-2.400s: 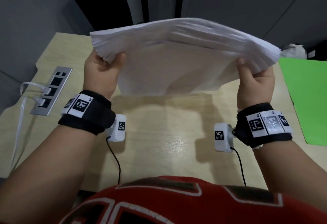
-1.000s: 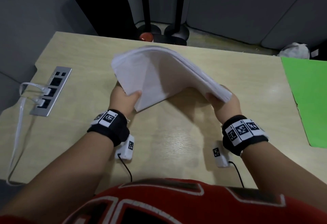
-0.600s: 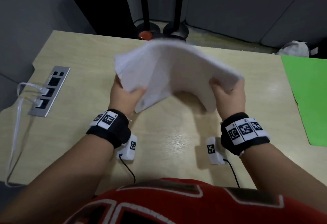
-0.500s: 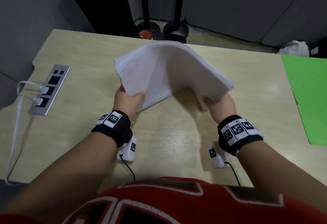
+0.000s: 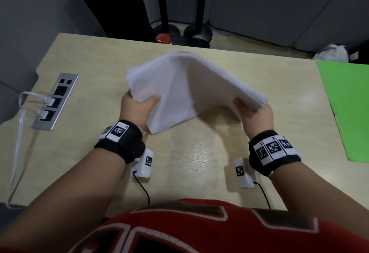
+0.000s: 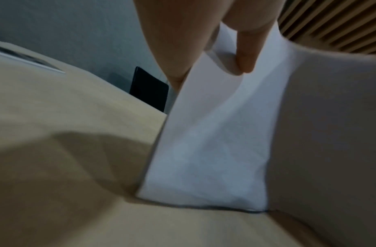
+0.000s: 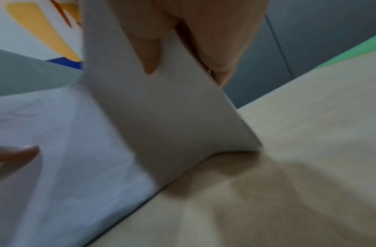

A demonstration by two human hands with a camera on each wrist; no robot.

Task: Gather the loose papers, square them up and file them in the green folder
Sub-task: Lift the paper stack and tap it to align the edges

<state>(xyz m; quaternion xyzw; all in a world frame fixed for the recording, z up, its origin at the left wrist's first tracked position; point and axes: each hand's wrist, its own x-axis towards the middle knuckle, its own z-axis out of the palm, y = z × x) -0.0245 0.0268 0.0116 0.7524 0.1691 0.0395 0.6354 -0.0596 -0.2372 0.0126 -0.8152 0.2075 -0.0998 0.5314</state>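
A thick stack of white papers point(image 5: 191, 84) bows upward over the middle of the wooden desk point(image 5: 189, 162), its lower edge down on the desk top. My left hand point(image 5: 139, 102) grips the stack's left side, thumb on the near face. My right hand point(image 5: 253, 112) grips the right side. In the left wrist view the thumb pinches the paper stack point(image 6: 214, 142), whose bottom edge meets the desk. The right wrist view shows the stack point(image 7: 161, 117) standing on edge under my fingers. The green folder point(image 5: 347, 100) lies flat at the desk's right edge, apart from the papers.
A silver power socket panel point(image 5: 56, 100) with white cables point(image 5: 18, 142) plugged in sits in the desk at the left. Black stand bases point(image 5: 189, 32) and a red object stand on the floor beyond the far edge. A crumpled white thing point(image 5: 329, 52) lies behind the folder.
The stack came down from chest height, where it was fanned and spread wide, to the desk. Both hands have since bounced it up and down on its edge, and the sheets now lie more even.
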